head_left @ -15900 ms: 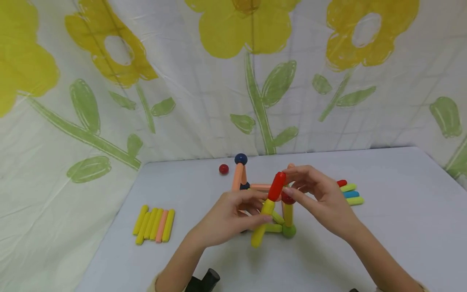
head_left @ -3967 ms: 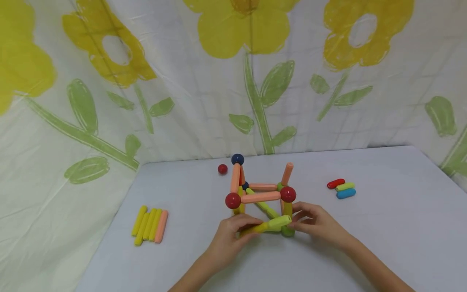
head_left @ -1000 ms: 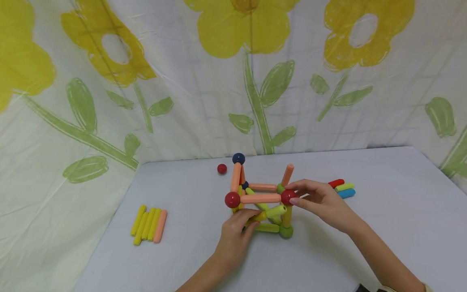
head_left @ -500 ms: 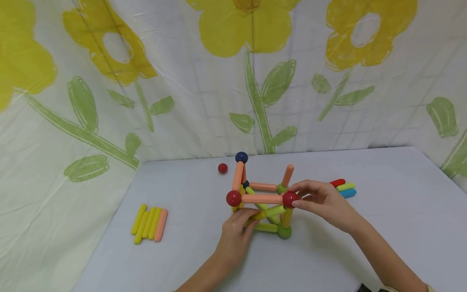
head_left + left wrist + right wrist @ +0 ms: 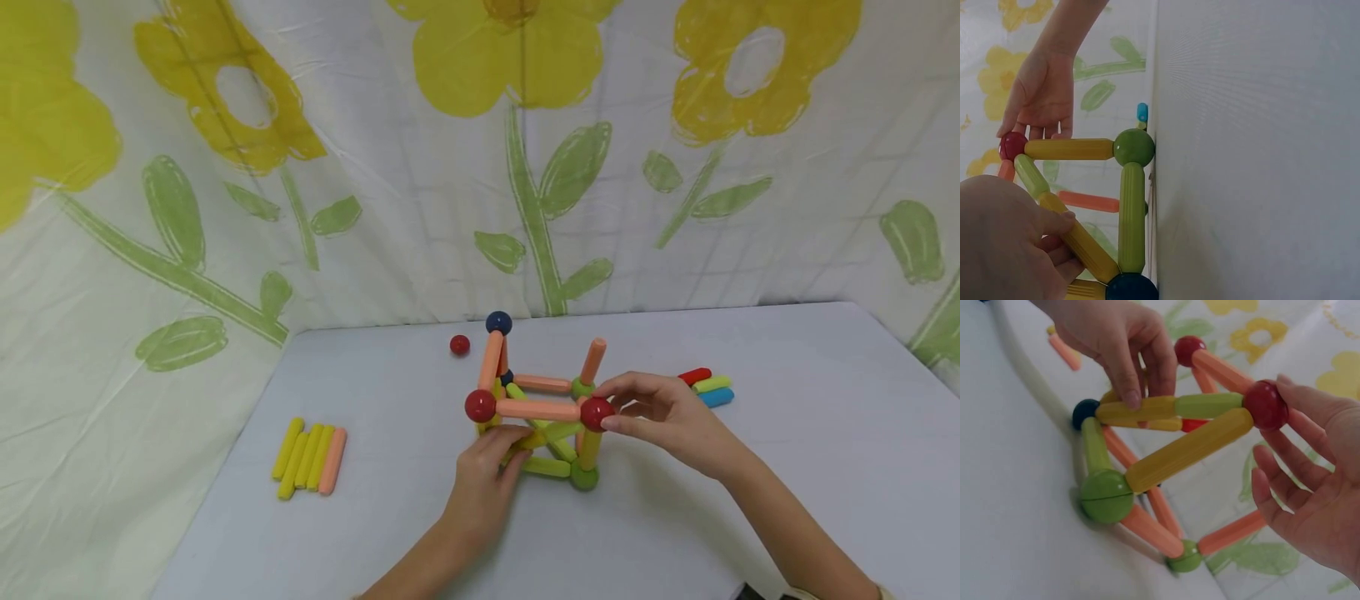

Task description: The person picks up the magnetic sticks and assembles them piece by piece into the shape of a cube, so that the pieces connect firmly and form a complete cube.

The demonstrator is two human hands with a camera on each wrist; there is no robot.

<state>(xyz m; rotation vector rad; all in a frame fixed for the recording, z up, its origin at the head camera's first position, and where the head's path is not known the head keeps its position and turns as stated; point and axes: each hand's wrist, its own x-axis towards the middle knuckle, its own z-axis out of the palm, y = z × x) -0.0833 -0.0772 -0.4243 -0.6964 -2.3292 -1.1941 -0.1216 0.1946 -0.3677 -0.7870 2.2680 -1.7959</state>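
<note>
A frame of magnetic sticks and balls stands mid-table. My left hand (image 5: 480, 483) grips a yellow stick (image 5: 1141, 411), joined end to end with a light green stick (image 5: 1210, 404). This pair slants across the frame's front, from a dark blue ball (image 5: 1086, 415) at the base to an upper red ball (image 5: 597, 414). My right hand (image 5: 667, 421) pinches that red ball between thumb and fingers. Under it, an upright yellow stick (image 5: 1191, 450) rises from a green ball (image 5: 584, 475). An orange stick (image 5: 538, 409) links it to another red ball (image 5: 481, 406).
Several yellow sticks (image 5: 303, 457) and an orange stick (image 5: 332, 462) lie at the left. Red (image 5: 696, 376), light green (image 5: 712, 384) and blue sticks (image 5: 717, 397) lie at the right, partly behind my right hand. A loose red ball (image 5: 460, 344) sits behind the frame.
The red stick on the yellow one has given way to a light green one. Its free tip has risen to the red ball. My right hand has moved from the lower frame to that ball.
</note>
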